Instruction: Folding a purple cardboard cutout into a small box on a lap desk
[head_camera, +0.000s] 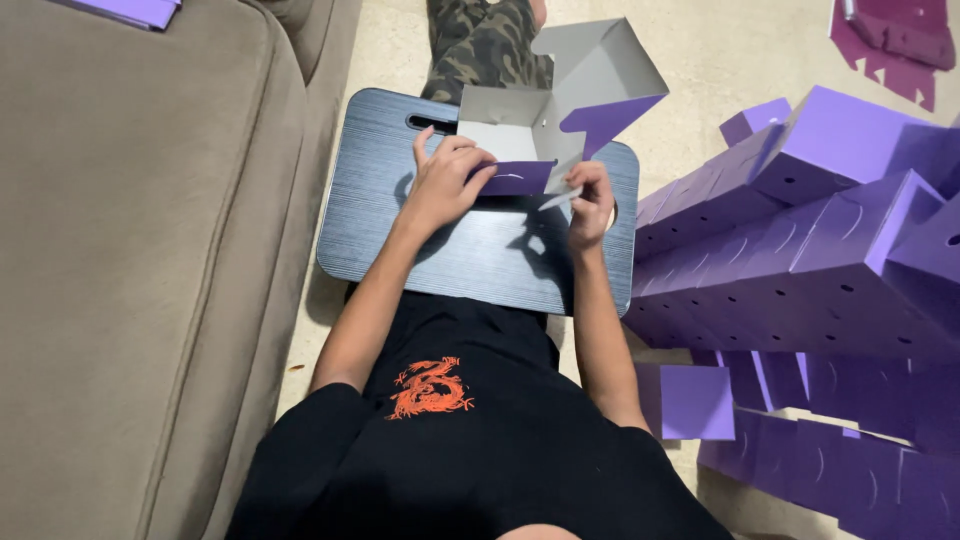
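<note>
Dark brushed lap tray at frame centre carries a half-folded cardboard box, purple outside, grey inside, lid up. Left hand and right hand pinch its front flap.

Both bare forearms are reaching up from the lower middle of the frame toward its upper centre, elbows slightly apart. The left hand is lying knuckles-up with its fingers curled and the index finger pointing up. The right hand is pinching, fingers bent inward, wrist turned toward the left.
</note>
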